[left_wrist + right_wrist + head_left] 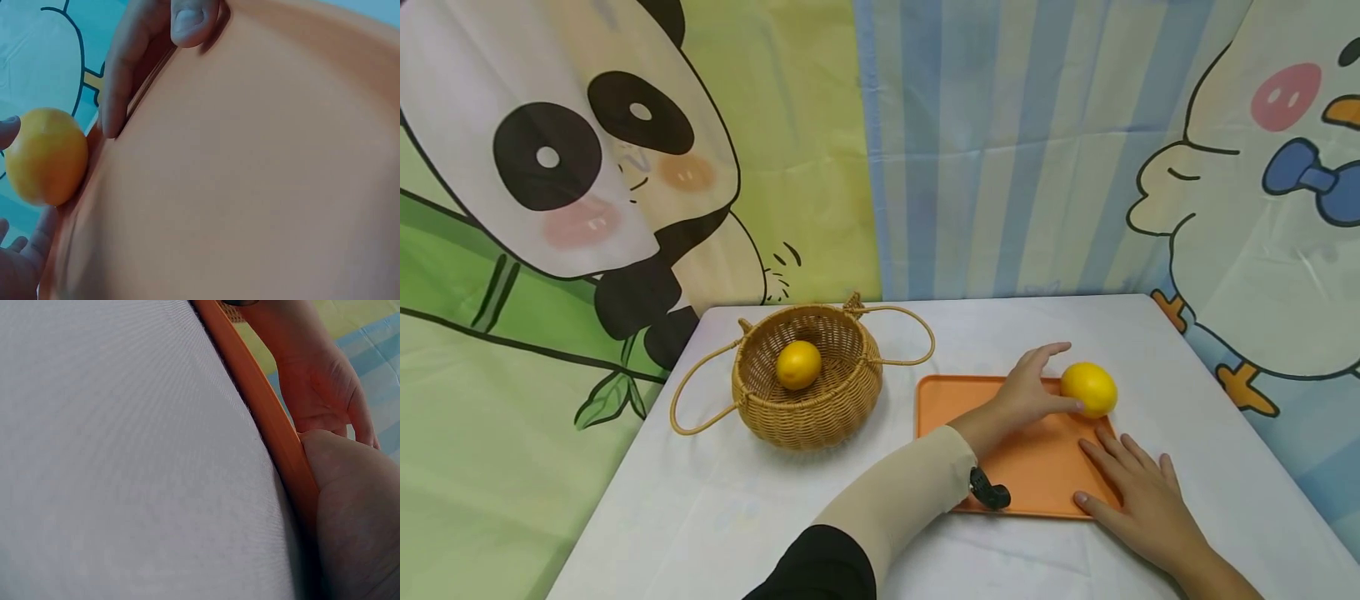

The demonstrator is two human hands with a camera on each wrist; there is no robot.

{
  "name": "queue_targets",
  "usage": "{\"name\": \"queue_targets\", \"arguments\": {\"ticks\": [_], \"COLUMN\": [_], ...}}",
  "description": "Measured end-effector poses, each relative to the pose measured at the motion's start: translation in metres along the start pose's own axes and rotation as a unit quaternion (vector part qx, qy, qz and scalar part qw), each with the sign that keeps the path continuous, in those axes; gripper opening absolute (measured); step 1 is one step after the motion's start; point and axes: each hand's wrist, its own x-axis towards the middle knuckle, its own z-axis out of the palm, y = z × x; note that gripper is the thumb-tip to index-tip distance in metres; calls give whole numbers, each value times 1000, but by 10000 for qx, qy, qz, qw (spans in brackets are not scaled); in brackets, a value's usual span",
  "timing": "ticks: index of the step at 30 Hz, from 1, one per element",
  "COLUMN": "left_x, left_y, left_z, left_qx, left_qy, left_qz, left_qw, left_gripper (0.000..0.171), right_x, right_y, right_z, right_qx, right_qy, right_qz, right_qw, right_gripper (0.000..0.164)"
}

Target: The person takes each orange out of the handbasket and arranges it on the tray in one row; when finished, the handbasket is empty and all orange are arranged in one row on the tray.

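Observation:
A yellow lemon (pixel 1089 389) sits at the far right corner of the orange tray (pixel 1037 479). My left hand (pixel 1028 387) reaches over the tray from the left, thumb tip right at the lemon's side and the other fingers stretched out beyond it. In the left wrist view, the lemon (pixel 47 156) shows between the thumb and fingers, which are spread apart. My right hand (pixel 1146 504) rests on the tray's right edge, its fingers and thumb reaching over the rim. The right wrist view shows this palm against the tray rim (pixel 265 419).
A wicker basket (pixel 808 423) with two loop handles stands on the white tabletop left of the tray. Another lemon (pixel 798 365) lies inside it. Behind the table hang cartoon-printed curtains (pixel 962 150). A dark curved piece (pixel 988 490) sits at my left cuff, over the tray.

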Motion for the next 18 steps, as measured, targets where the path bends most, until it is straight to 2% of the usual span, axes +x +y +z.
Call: {"name": "queue_targets", "arguments": {"ticks": [7,13,18], "left_x": [-2,-5,-10], "left_y": [8,23,37], "left_z": [-15,-32,-48], "left_qx": [37,41,-127], "left_qy": [-154,-326,-392], "left_qz": [59,187,91], "left_qw": [9999,9993,9991], "left_gripper": [89,86,83], "right_x": [0,-1,0], "right_y": [0,-2,-1], "right_z": [0,-3,-2], "right_qx": [27,65,68], "right_qy": [5,-33,-41], "right_qz": [-24,3,-4], "right_qw": [10000,10000,10000], "right_gripper": [90,91,90]}}
